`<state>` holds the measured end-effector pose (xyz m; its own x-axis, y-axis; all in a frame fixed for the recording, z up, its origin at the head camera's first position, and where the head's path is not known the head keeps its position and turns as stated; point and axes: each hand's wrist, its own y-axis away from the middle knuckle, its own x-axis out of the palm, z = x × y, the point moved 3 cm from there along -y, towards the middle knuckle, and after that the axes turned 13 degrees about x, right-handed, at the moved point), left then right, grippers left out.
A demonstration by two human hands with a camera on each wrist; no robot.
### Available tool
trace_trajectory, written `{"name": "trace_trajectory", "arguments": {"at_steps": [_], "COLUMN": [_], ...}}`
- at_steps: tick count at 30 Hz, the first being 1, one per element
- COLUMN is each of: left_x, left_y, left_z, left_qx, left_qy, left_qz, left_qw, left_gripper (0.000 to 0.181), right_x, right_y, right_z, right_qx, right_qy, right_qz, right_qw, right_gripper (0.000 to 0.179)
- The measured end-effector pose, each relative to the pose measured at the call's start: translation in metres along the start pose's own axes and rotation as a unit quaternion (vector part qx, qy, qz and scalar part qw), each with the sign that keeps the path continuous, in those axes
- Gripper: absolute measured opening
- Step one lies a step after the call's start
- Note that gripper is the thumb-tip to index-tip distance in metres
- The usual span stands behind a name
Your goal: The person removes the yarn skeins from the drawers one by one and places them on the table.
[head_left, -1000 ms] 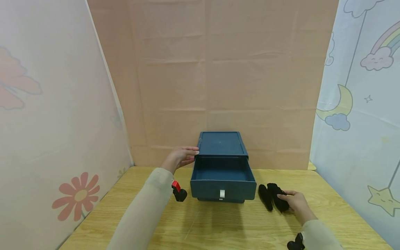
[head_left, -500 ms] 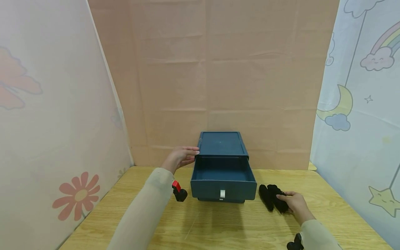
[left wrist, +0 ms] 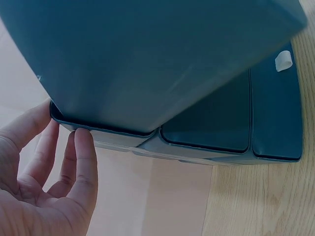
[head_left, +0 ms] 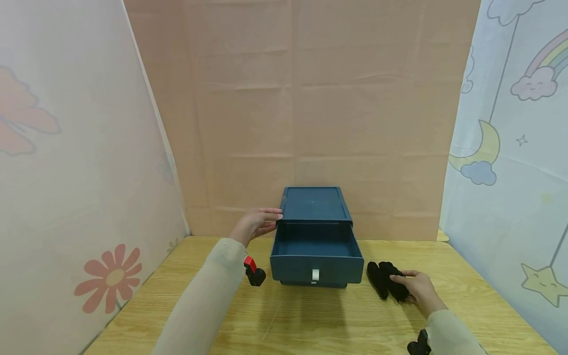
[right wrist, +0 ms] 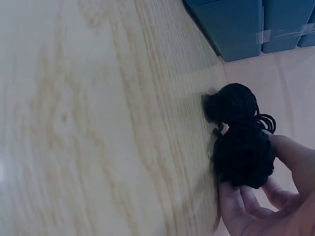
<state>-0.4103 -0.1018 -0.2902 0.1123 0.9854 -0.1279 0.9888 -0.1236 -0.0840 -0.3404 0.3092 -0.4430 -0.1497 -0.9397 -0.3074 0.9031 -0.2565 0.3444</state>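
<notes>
Soft black bundle point(head_left: 389, 274) at lower right

It is pinched by the right grip point(head_left: 419, 291); light, squashable handling is expected, with hold best taken round the thick middle. The cabinet point(head_left: 315, 203) at centre is touched by the unclenched left grip point(head_left: 255, 224).

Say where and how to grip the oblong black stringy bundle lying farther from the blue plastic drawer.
The oblong black stringy bundle is probably best pinched across its middle, coming from the person's right, as the right hand does: it is narrow crosswise, and a second oblong black bundle lies along its left, leaving the right side easier to reach.
</notes>
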Motion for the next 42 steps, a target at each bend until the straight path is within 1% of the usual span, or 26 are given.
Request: {"name": "trace_trajectory", "arguments": {"at_steps": [6,11,13,18,22,25,28,32,38,42], "left_x": [0.001,0.001,0.001,0.001,0.0,0.0,0.0,0.0,0.0,0.0], "left_y": [0.0,0.0,0.0,0.0,0.0,0.0,0.0,0.0,0.001,0.002], "left_z": [0.0,0.0,0.001,0.001,0.001,0.001,0.001,0.0,-0.001,-0.001], "left_qx": [-0.001,-0.001,-0.002,-0.001,-0.003,-0.005,-0.005,-0.005,0.001,0.005], "left_qy": [0.006,0.008,0.008,0.005,0.009,0.013,0.014,0.014,0.006,0.004], "left_qz": [-0.001,0.001,0.002,0.004,0.003,0.005,0.005,0.003,0.003,0.004], "left_qw": [1.0,1.0,1.0,1.0,0.9999,0.9999,0.9999,0.9999,1.0,1.0], "left_gripper": [0.026,0.026,0.026,0.027,0.027,0.027,0.027,0.026,0.027,0.028], "right_x": [-0.003,-0.004,-0.005,-0.006,-0.005,-0.006,-0.008,-0.012,-0.021,-0.026], "right_y": [-0.007,-0.006,-0.005,-0.004,0.001,0.005,0.005,0.006,0.011,0.017], "right_z": [-0.005,-0.006,-0.005,-0.002,0.002,0.003,0.002,0.004,0.01,0.018], "right_qx": [0.006,0.008,0.013,0.023,0.023,0.016,0.014,0.012,0.0,0.002], "right_qy": [-0.001,-0.003,-0.003,0.019,0.045,0.054,0.056,0.055,0.066,0.054], "right_qz": [0.009,0.012,0.01,0.008,0.01,0.008,-0.002,-0.003,-0.014,-0.005], "right_qw": [0.9999,0.9999,0.9999,0.9995,0.9987,0.9984,0.9983,0.9984,0.9977,0.9985], "right_gripper": [0.079,0.083,0.083,0.079,0.076,0.076,0.077,0.08,0.078,0.079]}}
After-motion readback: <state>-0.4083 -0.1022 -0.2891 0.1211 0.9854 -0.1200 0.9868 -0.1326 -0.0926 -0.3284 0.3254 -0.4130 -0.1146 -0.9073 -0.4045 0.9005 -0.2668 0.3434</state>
